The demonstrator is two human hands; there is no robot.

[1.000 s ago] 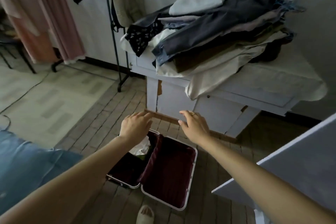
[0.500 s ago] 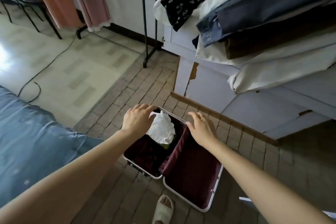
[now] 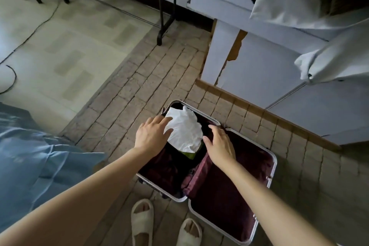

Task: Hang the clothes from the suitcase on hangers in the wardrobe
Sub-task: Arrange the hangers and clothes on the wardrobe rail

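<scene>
The left hand (image 3: pixel 152 134) lies with fingers spread and straight, fingertips touching a crumpled white garment (image 3: pixel 184 130). The right hand (image 3: pixel 220 144), fingers loosely extended, rests just beside the garment's other edge. The garment sits in the left half of an open suitcase (image 3: pixel 272 158) with dark red lining, on a brick-patterned floor (image 3: pixel 139 86). 2 pale slippers (image 3: pixel 142 218) stand near it. A blue bed (image 3: pixel 30 162) lies to the left.

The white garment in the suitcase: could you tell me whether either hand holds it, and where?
Neither yet: the left hand touches the white garment's left edge; the right hand hovers beside it.
</scene>
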